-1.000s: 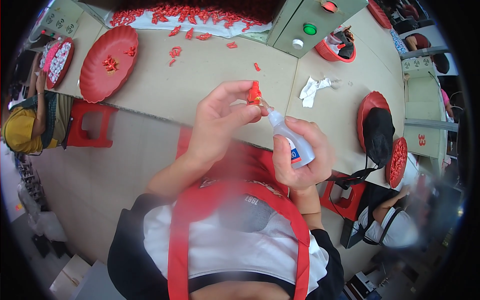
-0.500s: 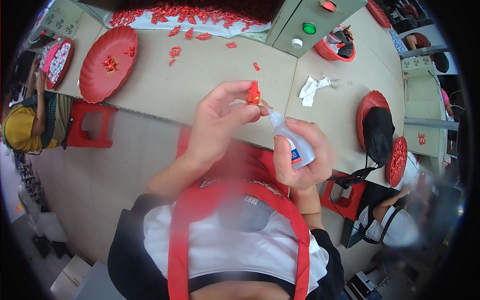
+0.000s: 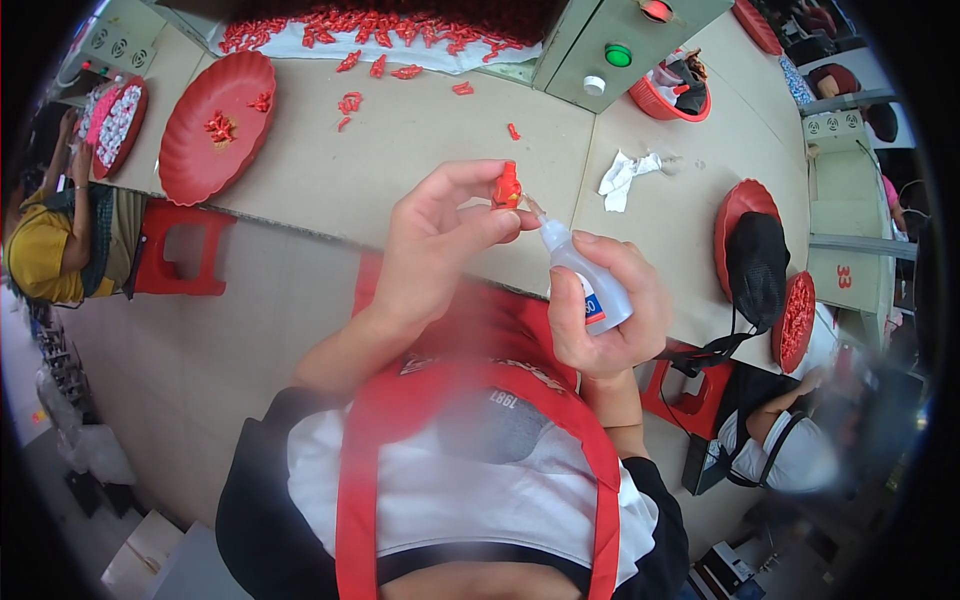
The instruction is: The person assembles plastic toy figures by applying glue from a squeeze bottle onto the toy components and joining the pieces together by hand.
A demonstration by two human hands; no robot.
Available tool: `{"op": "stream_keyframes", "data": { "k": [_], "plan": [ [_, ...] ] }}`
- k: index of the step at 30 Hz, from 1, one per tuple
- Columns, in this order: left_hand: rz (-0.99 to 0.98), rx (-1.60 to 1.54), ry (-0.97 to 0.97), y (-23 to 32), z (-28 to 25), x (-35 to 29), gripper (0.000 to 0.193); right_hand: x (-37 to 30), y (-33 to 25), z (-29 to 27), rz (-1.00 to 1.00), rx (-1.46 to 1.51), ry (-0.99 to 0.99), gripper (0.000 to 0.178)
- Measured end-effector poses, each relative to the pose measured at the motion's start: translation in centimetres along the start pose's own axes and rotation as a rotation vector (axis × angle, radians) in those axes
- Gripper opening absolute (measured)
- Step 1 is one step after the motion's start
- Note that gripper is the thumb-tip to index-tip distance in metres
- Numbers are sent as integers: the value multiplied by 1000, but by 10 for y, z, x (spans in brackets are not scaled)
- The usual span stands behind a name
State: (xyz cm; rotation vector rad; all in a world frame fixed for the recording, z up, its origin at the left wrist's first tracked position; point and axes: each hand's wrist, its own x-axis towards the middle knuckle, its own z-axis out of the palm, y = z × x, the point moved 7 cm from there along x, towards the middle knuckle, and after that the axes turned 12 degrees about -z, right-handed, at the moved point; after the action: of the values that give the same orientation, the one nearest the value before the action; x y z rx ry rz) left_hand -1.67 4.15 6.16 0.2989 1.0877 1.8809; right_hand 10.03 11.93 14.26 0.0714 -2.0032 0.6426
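Between thumb and fingertips, my left hand (image 3: pixel 440 235) holds up a small red figurine (image 3: pixel 508 187) with a little yellow on it. My right hand (image 3: pixel 625 310) is wrapped round a translucent squeeze bottle (image 3: pixel 597 285) with a white cap and a blue and red label. Its thin nozzle points up at the figurine's lower right side; whether the tip touches cannot be made out. Both hands are above the near edge of the table. Several loose red pieces (image 3: pixel 407 72) lie beyond them on the tabletop.
A scalloped red tray (image 3: pixel 180 150) with a few red pieces stands at left. Many red pieces lie on white cloth (image 3: pixel 440 62) at the back, beside a grey control box (image 3: pixel 640 25). Crumpled tissue (image 3: pixel 617 190), a red basket (image 3: pixel 690 112) and a black bag (image 3: pixel 755 270) are at right.
The bottle in my right hand has shifted very slightly, its nozzle still by the figurine. My left hand and the figurine look almost unmoved.
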Motion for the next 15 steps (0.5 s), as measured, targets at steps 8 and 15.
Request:
{"op": "stream_keyframes", "data": {
  "k": [8, 15],
  "plan": [
    [-15, 37, -22, -4, -3, 1, 32, 0, -3, 1, -22, -5, -11, 31],
    [-16, 25, -35, -3, -1, -1, 32, 0, -3, 1, -16, 2, -11, 31]
  ]
}}
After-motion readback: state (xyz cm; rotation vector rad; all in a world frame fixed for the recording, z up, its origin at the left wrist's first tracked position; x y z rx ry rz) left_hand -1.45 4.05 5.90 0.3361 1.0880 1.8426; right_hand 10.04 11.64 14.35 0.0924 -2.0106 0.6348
